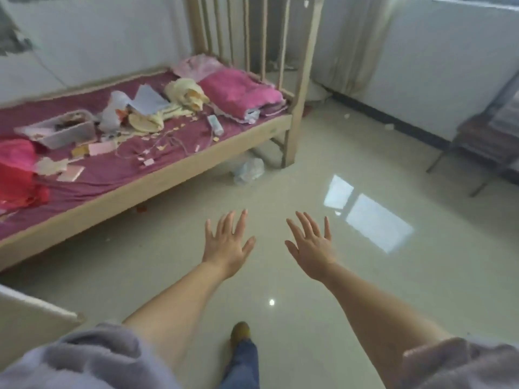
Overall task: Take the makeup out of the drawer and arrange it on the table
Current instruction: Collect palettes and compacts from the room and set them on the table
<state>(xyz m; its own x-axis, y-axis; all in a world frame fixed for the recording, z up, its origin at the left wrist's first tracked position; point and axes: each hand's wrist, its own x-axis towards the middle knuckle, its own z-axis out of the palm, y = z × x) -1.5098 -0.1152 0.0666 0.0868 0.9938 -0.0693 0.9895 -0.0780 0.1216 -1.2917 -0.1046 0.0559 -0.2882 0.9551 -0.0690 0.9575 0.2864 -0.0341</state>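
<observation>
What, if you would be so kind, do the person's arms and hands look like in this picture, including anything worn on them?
Both forearms are bare, with fluffy lilac-grey sleeves pushed up near the elbows. The left hand and right hand show no gloves or watch; rings cannot be made out.

One head-worn wide-angle view looks forward and down across the floor (pixel 280 276), both outstretched arms close below it, the bed (pixel 140 175) farther off to the left.

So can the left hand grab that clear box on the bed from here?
Probably not yet. The left hand hangs open over bare floor, and the clear box sits far off on the bed. Nothing blocks the way; the person must step closer.
</observation>
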